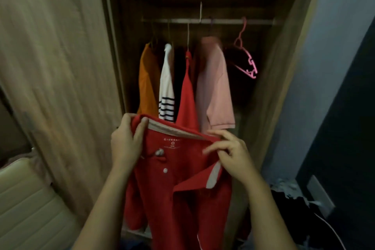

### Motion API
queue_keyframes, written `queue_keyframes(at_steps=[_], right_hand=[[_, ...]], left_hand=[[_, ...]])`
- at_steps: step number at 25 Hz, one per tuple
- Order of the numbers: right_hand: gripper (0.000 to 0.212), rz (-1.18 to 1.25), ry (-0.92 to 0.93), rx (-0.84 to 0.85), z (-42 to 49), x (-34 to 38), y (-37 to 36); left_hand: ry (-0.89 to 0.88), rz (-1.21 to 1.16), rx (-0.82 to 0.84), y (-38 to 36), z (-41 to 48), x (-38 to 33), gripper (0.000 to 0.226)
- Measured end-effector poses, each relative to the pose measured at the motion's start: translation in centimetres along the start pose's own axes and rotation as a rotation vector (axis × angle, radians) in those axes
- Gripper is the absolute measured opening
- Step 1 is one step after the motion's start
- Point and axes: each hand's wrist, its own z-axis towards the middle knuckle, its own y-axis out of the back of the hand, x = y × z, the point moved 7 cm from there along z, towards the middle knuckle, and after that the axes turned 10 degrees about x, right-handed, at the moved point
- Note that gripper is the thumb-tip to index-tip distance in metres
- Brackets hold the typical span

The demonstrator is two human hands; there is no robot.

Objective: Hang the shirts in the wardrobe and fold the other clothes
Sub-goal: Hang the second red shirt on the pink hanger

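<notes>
Wood grain everywhere: the wardrobe (284, 67) stands open, brown and matte, with its pale sliding door (60, 67) pushed to the left side. A blue-grey wall (316, 67) runs down the right. Low on the left is a cream padded chair (30, 209), ribbed and cut off by the frame.

Front and centre is the red polo shirt (172, 199), held up before the wardrobe opening and blocking its lower half. The collar has a pale lining, there is white print inside the neck, and a white button sits on the placket. A small grey thing beside the placket is too blurred to name.

Behind it, on the rail (223, 20), four shirts hang from left to right: orange shirt (148, 83), white striped shirt (166, 87), red hung shirt (187, 99), pink shirt (216, 87). Their hems are hidden by the polo.

A dark heap of clothes (290, 205) lies at the lower right, shapeless, with a white cable (332, 231) beside it.

The left hand (125, 144) grips the collar's left end, thumb over the top and fingers behind. The right hand (233, 154), motion-blurred, pinches the collar's right end with curled fingers.

A bare pink hanger (246, 57) dangles tilted at the rail's right end.
</notes>
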Motion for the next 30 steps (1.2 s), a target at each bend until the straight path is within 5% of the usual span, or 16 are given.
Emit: queue_keyframes(at_steps=[5,12,15,23,28,30], right_hand=[[0.044,-0.247,-0.322,-0.179,1.9,-3.7,2.9],[0.019,-0.237,-0.253,-0.178,6.4,-4.4,2.0],[0.024,-0.264,-0.236,-0.129,6.8,-5.1,2.8],[0.021,-0.272,-0.157,-0.390,11.3,-4.9,8.2],[0.017,-0.424,-0.164,-0.300,14.2,-4.3,8.5],[0.018,-0.448,-0.160,-0.312,14.2,-4.5,9.4]], left_hand=[[-0.355,0.149,0.556,-5.2,3.2,-0.9,0.006],[-0.316,0.047,0.456,-9.4,7.7,-0.9,0.014],[-0.347,0.113,0.360,-10.4,10.3,-0.4,0.025],[-0.452,0.227,0.461,-15.0,16.0,-4.4,0.037],[-0.479,-0.113,0.562,-19.0,20.1,-13.0,0.026],[-0.355,-0.336,0.635,-22.0,21.7,-15.6,0.021]])
